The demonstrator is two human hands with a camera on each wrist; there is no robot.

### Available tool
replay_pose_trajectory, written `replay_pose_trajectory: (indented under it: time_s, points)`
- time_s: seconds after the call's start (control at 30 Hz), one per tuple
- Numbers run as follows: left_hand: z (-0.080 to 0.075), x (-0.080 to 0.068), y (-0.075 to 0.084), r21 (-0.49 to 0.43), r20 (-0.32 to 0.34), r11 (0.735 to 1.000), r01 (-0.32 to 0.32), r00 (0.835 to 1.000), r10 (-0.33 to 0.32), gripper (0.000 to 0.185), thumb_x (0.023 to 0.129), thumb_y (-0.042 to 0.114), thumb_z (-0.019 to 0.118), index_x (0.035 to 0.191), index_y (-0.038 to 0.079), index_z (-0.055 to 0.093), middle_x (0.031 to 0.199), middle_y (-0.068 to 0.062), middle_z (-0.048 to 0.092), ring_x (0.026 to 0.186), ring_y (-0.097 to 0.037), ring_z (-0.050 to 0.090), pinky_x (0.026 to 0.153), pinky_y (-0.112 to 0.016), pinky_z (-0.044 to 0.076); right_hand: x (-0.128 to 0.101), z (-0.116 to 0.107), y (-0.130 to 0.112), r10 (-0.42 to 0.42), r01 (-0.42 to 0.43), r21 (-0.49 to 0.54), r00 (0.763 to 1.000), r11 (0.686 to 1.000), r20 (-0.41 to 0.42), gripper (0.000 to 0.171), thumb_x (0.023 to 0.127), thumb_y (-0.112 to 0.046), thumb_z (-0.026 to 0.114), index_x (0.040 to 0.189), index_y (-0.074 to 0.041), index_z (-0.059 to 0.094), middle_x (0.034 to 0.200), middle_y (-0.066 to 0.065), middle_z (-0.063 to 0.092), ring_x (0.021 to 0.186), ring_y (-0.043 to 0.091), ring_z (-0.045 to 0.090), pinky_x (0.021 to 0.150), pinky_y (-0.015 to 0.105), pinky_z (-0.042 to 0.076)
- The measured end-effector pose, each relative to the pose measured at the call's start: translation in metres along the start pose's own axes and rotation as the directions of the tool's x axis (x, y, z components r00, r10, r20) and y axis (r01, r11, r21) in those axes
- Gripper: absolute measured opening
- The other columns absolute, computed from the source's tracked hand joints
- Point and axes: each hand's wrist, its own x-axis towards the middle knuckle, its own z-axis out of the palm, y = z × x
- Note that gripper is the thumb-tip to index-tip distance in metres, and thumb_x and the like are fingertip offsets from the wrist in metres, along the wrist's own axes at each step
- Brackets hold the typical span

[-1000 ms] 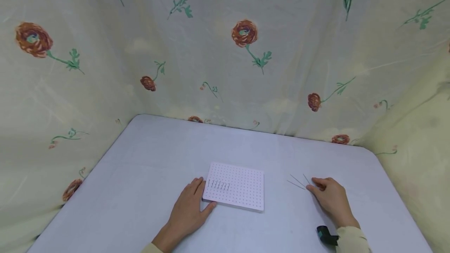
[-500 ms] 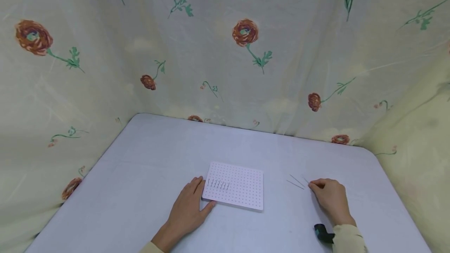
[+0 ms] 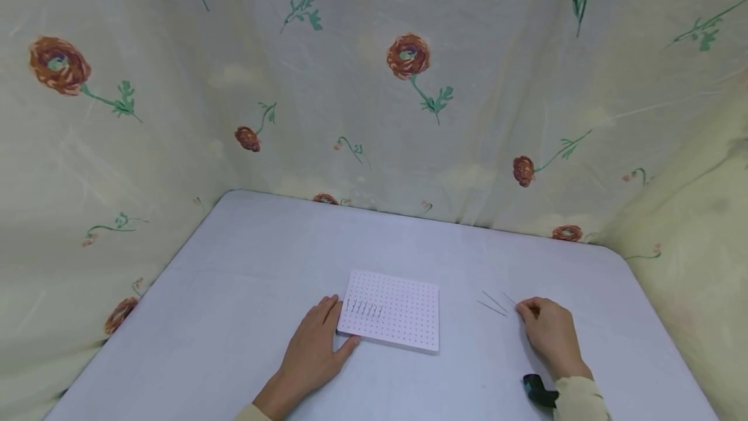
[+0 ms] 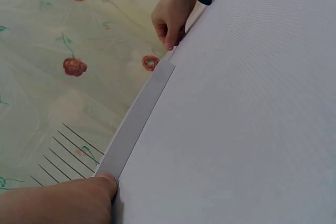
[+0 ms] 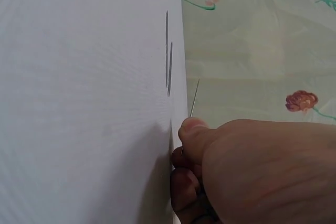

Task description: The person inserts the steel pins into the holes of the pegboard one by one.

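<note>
A flat white board (image 3: 409, 317) pierced with rows of small holes lies on the table. Several thin needles (image 4: 79, 150) stand in a row at its left part. My left hand (image 3: 312, 346) rests at the board's near left corner, fingers along the left side and thumb against the front edge. Off to the right, my right hand (image 3: 548, 333) pinches a thin metal needle (image 5: 195, 98) between thumb and fingertips; its free end sticks up and away from the table, and its lower part is hidden by the fingers. Two more needles (image 5: 167, 48) lie on the table just beyond that hand.
A white-covered table (image 3: 280, 245) carries everything. Flower-printed curtain (image 3: 362, 96) hangs behind it and at both sides. A black device (image 3: 539, 392) sits at the right wrist, near the sleeve.
My right fingers have closed on one of the three needles and drawn it slightly right, tilting it up. The left hand and the board stay where they were.
</note>
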Motion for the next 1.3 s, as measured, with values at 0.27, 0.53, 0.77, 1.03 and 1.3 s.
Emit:
replay_pose_trajectory:
  time_s: [0.27, 0.53, 0.77, 1.03, 1.3]
  points:
    - [0.002, -0.001, 0.000, -0.004, -0.001, 1.000, -0.007, 1.000, 0.007, 0.076, 0.085, 0.055, 0.059, 0.142, 0.007, 0.041, 0.149, -0.009, 0.039, 0.141, -0.027, 0.032, 0.117, -0.044, 0.028, -0.002, -0.001, -0.001, -0.023, 0.025, 0.027, 0.997, 0.999, -0.071, 0.016, 0.093, -0.020, 0.060, 0.091, -0.006, 0.068, 0.079, 0.008, 0.065, 0.070, 0.020, 0.054, 0.058, 0.027, 0.038]
    - [-0.001, -0.001, 0.000, 0.001, -0.015, 1.000, -0.025, 1.000, 0.025, 0.076, 0.085, 0.053, 0.060, 0.141, 0.005, 0.042, 0.149, -0.011, 0.039, 0.141, -0.027, 0.033, 0.116, -0.044, 0.028, -0.004, -0.008, -0.009, 0.014, -0.002, 0.128, 0.995, 0.992, -0.095, 0.024, 0.097, -0.032, 0.051, 0.103, -0.013, 0.065, 0.088, 0.007, 0.064, 0.077, 0.019, 0.053, 0.062, 0.026, 0.040]
    - [-0.002, -0.001, 0.001, -0.006, -0.010, 1.000, -0.021, 1.000, 0.021, 0.075, 0.085, 0.051, 0.061, 0.140, 0.004, 0.042, 0.148, -0.011, 0.040, 0.141, -0.028, 0.032, 0.116, -0.044, 0.028, -0.005, -0.014, -0.018, 0.066, -0.050, 0.236, 0.996, 0.971, -0.061, 0.034, 0.097, -0.041, 0.048, 0.105, -0.013, 0.065, 0.096, 0.008, 0.066, 0.083, 0.015, 0.054, 0.064, 0.022, 0.042]
    - [-0.002, -0.001, 0.001, -0.001, -0.004, 1.000, -0.013, 1.000, 0.013, 0.076, 0.085, 0.052, 0.061, 0.141, 0.004, 0.042, 0.149, -0.011, 0.039, 0.141, -0.028, 0.032, 0.117, -0.044, 0.027, -0.004, -0.014, -0.026, 0.139, -0.134, 0.347, 0.990, 0.928, 0.011, 0.043, 0.094, -0.048, 0.048, 0.105, -0.009, 0.060, 0.099, 0.008, 0.063, 0.078, 0.005, 0.052, 0.062, 0.016, 0.042]
    - [-0.001, -0.001, 0.000, -0.007, -0.017, 1.000, -0.020, 1.000, 0.020, 0.075, 0.085, 0.051, 0.062, 0.141, 0.005, 0.042, 0.149, -0.011, 0.039, 0.141, -0.028, 0.032, 0.117, -0.044, 0.027, -0.004, -0.010, -0.033, 0.098, -0.108, 0.643, 0.994, 0.758, 0.051, 0.028, 0.094, -0.026, 0.058, 0.101, 0.001, 0.055, 0.105, -0.003, 0.067, 0.082, -0.005, 0.066, 0.079, 0.017, 0.056]
